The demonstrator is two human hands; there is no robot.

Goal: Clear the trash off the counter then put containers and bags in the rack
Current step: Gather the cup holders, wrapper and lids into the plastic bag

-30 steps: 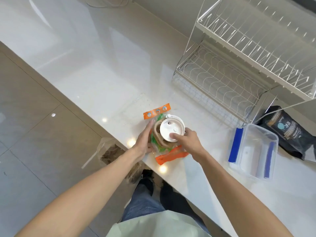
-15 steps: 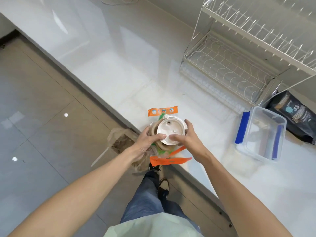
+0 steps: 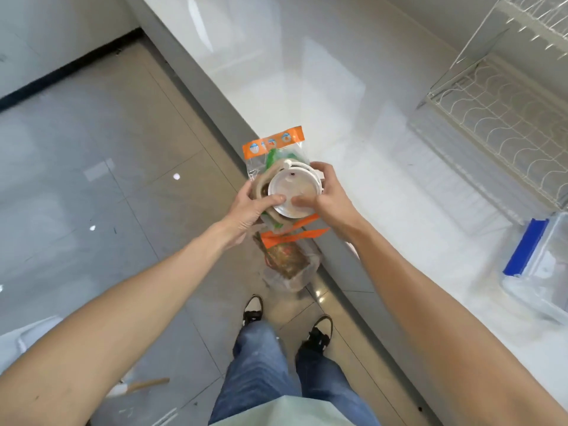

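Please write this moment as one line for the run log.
left hand: holding trash bundle | right hand: holding it too | position: past counter edge, above trash bag

Grey tiled floor [image 3: 92, 186], blue jeans [image 3: 261, 364], dark-and-white shoes [image 3: 253, 309], wooden-handled tool [image 3: 138, 387] lying on the tiles

Left of and below the fingers [image 3: 327, 176] I see a floor [image 3: 92, 149] of large glossy grey-beige tiles, with pale rectangular reflections and small bright spots of light [image 3: 176, 176] on it. Right of the fingers and running on beyond them, a white polished counter [image 3: 307, 72] stretches diagonally, its grey front edge [image 3: 187, 72] dropping to the floor; soft patches of light sheen its top. Far up and left of the fingers, a pale wall [image 3: 61, 32] meets the floor along a dark skirting strip [image 3: 70, 70]. Past the counter another plain wall [image 3: 445, 13] rises.
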